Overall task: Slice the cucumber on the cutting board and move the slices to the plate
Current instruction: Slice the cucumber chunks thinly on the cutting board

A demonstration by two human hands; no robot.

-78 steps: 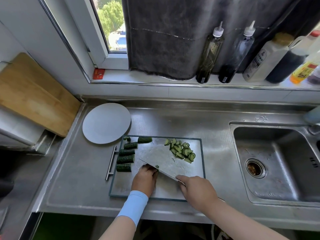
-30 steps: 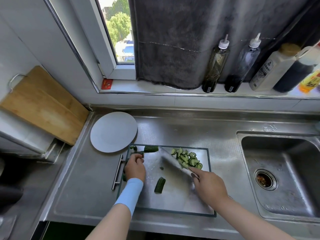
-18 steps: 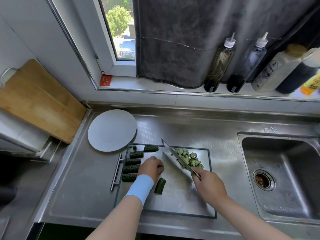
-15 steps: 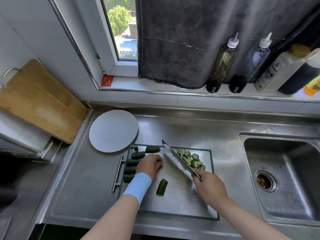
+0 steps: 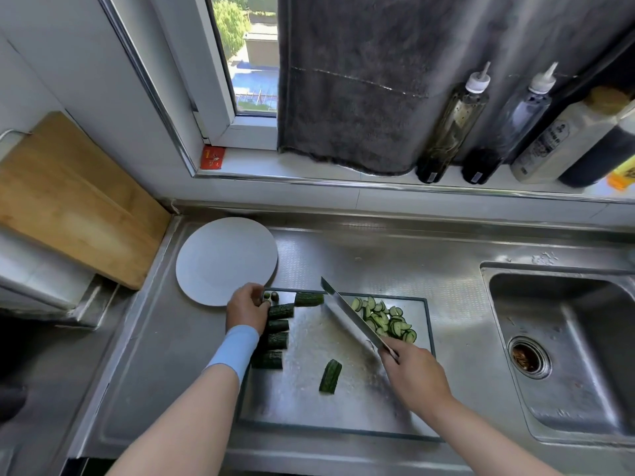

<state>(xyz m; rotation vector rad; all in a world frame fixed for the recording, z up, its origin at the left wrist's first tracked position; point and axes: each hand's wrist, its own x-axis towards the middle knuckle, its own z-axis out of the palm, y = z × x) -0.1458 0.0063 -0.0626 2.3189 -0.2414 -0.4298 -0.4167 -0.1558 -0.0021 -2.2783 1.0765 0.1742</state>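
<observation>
The steel desk [image 5: 378,255] carried the cutting board [image 5: 309,407] under both hands. The plate [image 5: 220,255] sat bare just beyond the fingers of the left hand [image 5: 245,309], at the board's far left corner.

The right hand [image 5: 412,372] was wrapped round the handle of the knife [image 5: 350,317], its blade slanting away from those fingers toward the board's far edge. The left fingers were curled at the board's corner (whether they held anything, I could not tell).

Cucumber chunks [image 5: 280,310] lay in a column just right of the left fingers. A lone piece [image 5: 330,371] lay between the two hands, and the slices [image 5: 385,316] were heaped just past the right fingers, behind the blade. Two end stubs [image 5: 271,296] sat at the left fingertips.

Slicing looked partway done, with the next chunk being fetched. The next move called for a chunk set under the blade, with the fingertips tucked back.
</observation>
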